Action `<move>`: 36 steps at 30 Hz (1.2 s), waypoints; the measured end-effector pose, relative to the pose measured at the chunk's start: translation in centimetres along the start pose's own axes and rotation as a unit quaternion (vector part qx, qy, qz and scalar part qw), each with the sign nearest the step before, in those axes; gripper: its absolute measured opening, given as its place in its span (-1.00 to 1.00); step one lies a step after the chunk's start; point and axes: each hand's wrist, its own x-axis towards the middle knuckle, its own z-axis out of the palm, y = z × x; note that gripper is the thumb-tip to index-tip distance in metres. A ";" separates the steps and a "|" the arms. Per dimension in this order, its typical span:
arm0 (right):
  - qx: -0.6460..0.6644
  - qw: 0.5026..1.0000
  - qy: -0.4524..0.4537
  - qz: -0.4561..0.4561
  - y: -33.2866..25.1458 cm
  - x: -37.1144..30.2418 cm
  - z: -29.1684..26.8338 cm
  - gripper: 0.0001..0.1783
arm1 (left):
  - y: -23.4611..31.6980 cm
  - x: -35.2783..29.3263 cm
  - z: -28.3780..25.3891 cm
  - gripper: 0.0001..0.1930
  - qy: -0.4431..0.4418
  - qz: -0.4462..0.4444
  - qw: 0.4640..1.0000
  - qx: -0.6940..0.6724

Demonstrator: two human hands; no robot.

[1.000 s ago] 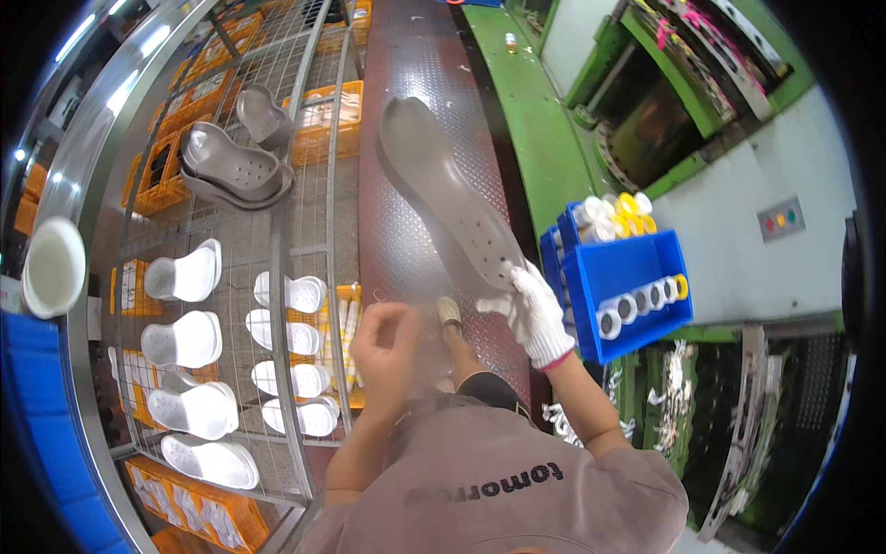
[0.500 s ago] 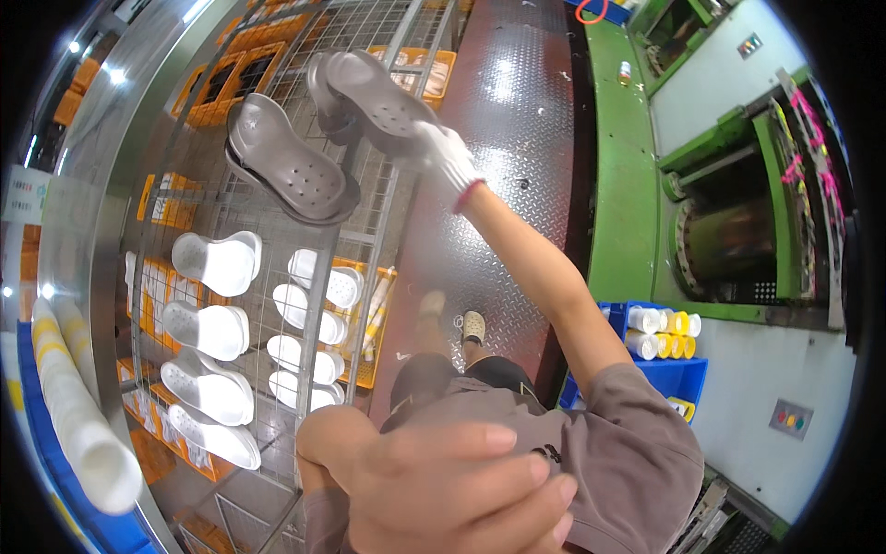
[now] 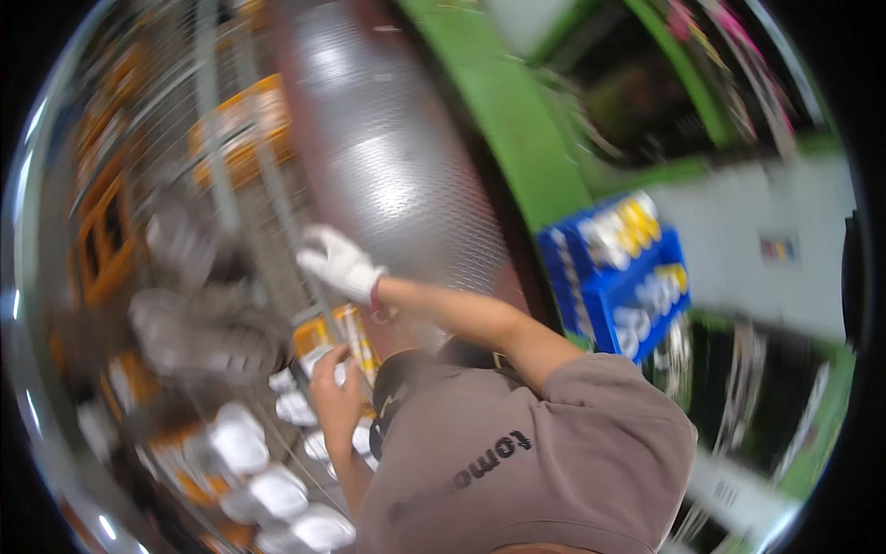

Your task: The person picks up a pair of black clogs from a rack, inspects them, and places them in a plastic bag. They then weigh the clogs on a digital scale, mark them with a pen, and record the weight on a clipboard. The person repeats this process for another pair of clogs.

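My right hand [image 3: 343, 263], in a white knit glove, hovers over the edge of the wire rack [image 3: 277, 198] with its fingers loosely apart and nothing in them. Left of it, a pair of grey clogs [image 3: 189, 235] rests on the rack, smeared by motion. A second grey clog pair [image 3: 208, 337] lies nearer to me. Close to the right end of that pair is my bare left hand [image 3: 337, 392], thumb and fingers apart; I see nothing held in it. White clogs [image 3: 277, 489] sit lower on the rack, toward me.
Orange crates [image 3: 242, 134] stand behind and below the rack's wires. A metal tread-plate walkway [image 3: 392, 189] runs between the rack and a green machine [image 3: 494, 92] on the right. Blue bins [image 3: 600, 300] with white and yellow rolls stand against the machine.
My right hand has come away from the far grey clogs and moved nearer to me. My left hand has gone from before my chest to beside the rack. The view has turned.
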 end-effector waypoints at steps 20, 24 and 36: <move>0.547 0.755 0.361 0.022 11.9 -32.8 -17.8 -0.49 | 12.5 0.0 29.4 -0.87 -0.418 0.091 0.885 -0.184; 0.544 0.781 0.305 -0.033 12.7 -41.1 -20.5 -0.46 | 14.7 -6.1 34.0 -0.88 -0.375 0.139 0.893 -0.207; 0.531 0.727 0.422 -0.104 17.6 -55.6 -26.4 -0.56 | 20.6 -18.6 40.7 -0.83 -0.496 0.223 0.829 -0.129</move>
